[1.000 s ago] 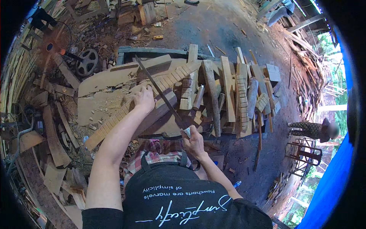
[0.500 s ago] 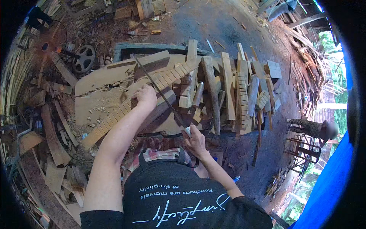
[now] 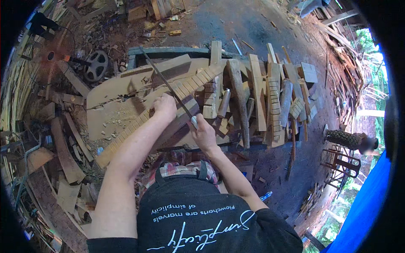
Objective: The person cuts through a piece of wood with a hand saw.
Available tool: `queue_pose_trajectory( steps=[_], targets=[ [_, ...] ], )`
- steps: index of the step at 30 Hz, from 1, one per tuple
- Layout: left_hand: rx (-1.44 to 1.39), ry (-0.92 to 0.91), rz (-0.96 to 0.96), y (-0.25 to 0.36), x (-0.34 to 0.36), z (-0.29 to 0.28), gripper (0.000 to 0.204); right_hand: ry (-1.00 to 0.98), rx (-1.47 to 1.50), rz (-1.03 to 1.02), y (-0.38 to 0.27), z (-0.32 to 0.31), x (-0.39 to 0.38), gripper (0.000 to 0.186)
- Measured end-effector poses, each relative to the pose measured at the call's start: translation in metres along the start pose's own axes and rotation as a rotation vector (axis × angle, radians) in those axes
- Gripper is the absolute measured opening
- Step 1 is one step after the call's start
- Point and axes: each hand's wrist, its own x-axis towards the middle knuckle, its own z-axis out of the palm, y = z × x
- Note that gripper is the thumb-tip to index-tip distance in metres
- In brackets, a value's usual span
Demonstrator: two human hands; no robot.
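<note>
A long wooden strip (image 3: 195,82) with evenly spaced crosswise cuts lies diagonally over the workbench (image 3: 101,120). My left hand (image 3: 163,105) grips it near its middle, fingers curled over it and partly hidden. My right hand (image 3: 203,133) is closed round the pale handle of a handsaw (image 3: 162,77). Its long, narrow dark blade crosses the strip just right of my left hand, and the tip reaches beyond the far side of the bench. Beneath the strip and close to my hands is a thick dark-sided wood block (image 3: 187,110).
Several boards and offcuts crowd the bench's right half, with a rough pole (image 3: 237,97) and another notched strip (image 3: 274,107) among them. A fan (image 3: 51,55) and a spoked wheel (image 3: 96,65) stand at the far left. Another person (image 3: 348,138) is at the right by a chair (image 3: 344,162).
My right hand has pushed the saw forward and slightly left, so more blade extends past the strip. My left hand keeps its hold on the strip. The whole view has shifted a little.
</note>
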Motion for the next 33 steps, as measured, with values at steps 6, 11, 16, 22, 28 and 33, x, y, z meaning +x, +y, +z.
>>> queue_pose_trajectory(
  steps=[6, 11, 16, 22, 28, 33],
  targets=[
    [-0.002, -0.019, 0.029, -0.014, -0.005, -0.004, 0.030, -0.126, 0.064, 0.100, 0.028, -0.042, -0.084, 0.022],
    [0.065, -0.024, 0.038, 0.001, -0.006, -0.008, 0.030, -0.052, -0.015, 0.089, 0.008, -0.006, -0.012, 0.024],
    [0.062, -0.077, 0.018, -0.011, -0.003, 0.000, 0.031, -0.068, -0.004, 0.021, 0.005, -0.010, -0.020, 0.025],
    [0.094, 0.034, 0.048, -0.011, -0.010, 0.001, 0.038, -0.134, 0.048, 0.117, 0.016, -0.037, -0.065, 0.026],
    [0.065, 0.006, 0.108, -0.018, 0.004, 0.021, 0.041, -0.106, -0.038, 0.065, -0.007, -0.003, 0.009, 0.025],
    [0.011, 0.039, 0.083, -0.020, -0.004, 0.008, 0.039, -0.158, 0.075, 0.081, 0.015, -0.051, -0.072, 0.021]
  ],
)
